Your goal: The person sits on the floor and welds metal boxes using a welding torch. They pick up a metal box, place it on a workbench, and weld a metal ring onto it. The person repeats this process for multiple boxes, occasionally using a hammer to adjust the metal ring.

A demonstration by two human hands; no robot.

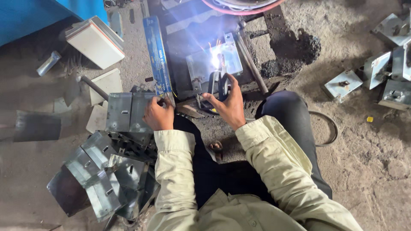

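While a white-blue welding arc [216,60] burns on a small square grey steel plate [215,61], the person's right hand [228,104] grips a dark welding electrode holder [218,83], fingers [233,81] wrapped tight around its handle. The plate lies on a dark scorched metal slab [188,25] set on the dirt floor [364,145], near the slab's front edge and straight ahead of the person's knees.

The left hand [158,114] rests beside it, fingers curled and pinching the lower end of a long blue cardboard electrode box [156,60] that stands tilted against the slab's left edge; what is inside the box cannot be seen.

Sparks fly close to both bare hands, so a burn seems possible, and the box could scorch if it leans nearer the arc.

Left of the person, a heap of folded grey sheet-metal brackets [107,171] covers the floor. At the far right edge lie more square plates with fittings [376,72]. A white flat box [96,40] sits at the upper left.
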